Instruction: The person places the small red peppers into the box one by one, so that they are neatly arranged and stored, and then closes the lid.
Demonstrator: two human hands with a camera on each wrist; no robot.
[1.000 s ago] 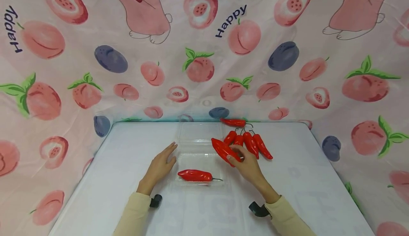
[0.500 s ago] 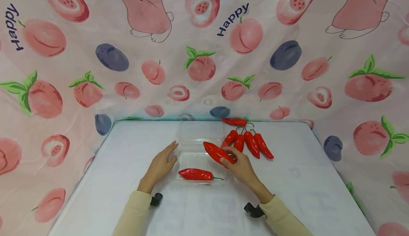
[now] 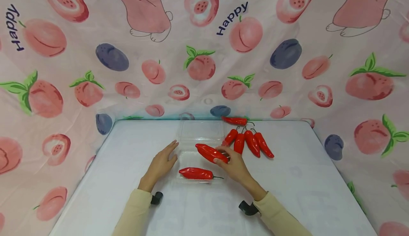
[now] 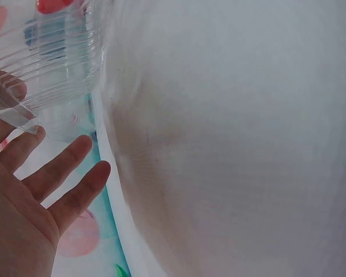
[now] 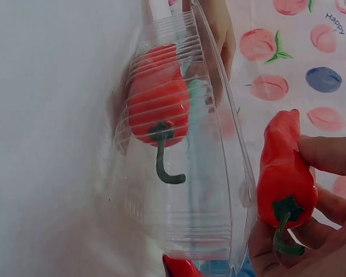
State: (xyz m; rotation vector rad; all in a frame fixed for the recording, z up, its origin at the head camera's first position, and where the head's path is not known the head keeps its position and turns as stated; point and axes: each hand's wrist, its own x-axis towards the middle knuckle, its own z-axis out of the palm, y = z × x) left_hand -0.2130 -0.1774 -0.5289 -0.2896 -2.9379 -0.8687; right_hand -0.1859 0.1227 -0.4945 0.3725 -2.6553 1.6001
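Observation:
My right hand pinches a red chili pepper between thumb and fingers, above the right part of a clear plastic clamshell box. The right wrist view shows the held pepper with its green stem towards the camera, beside the box wall. Inside the box, along its near side, lies another red chili pepper. My left hand is at the box's left side with fingers spread and straight; in the left wrist view the fingers are close to the clear rim, and contact is hard to tell.
Several red chili peppers lie in a row right of the box, with one more crosswise behind them. The box's lid is folded back towards the fruit-print cloth. A white surface carries everything.
My right hand has carried the held chili pepper leftward, from the box's right edge to over its interior. The pepper has turned a little flatter. My left hand stays in place.

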